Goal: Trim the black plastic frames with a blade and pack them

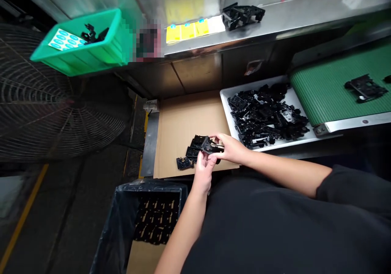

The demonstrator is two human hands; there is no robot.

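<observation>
Between my two hands is a black plastic part with a frame-like shape. My left hand grips it from below at its near edge, fingers closed. From the right, my right hand pinches the same part between thumb and fingers. Just to the left, several similar black parts lie on a sheet of brown cardboard. A white tray heaped with more black parts stands to the right of the cardboard.
A green conveyor belt carries a black part at right. Lower left, a lined bin holds rows of black parts. A green basket and yellow labels sit on the metal ledge. A large fan stands left.
</observation>
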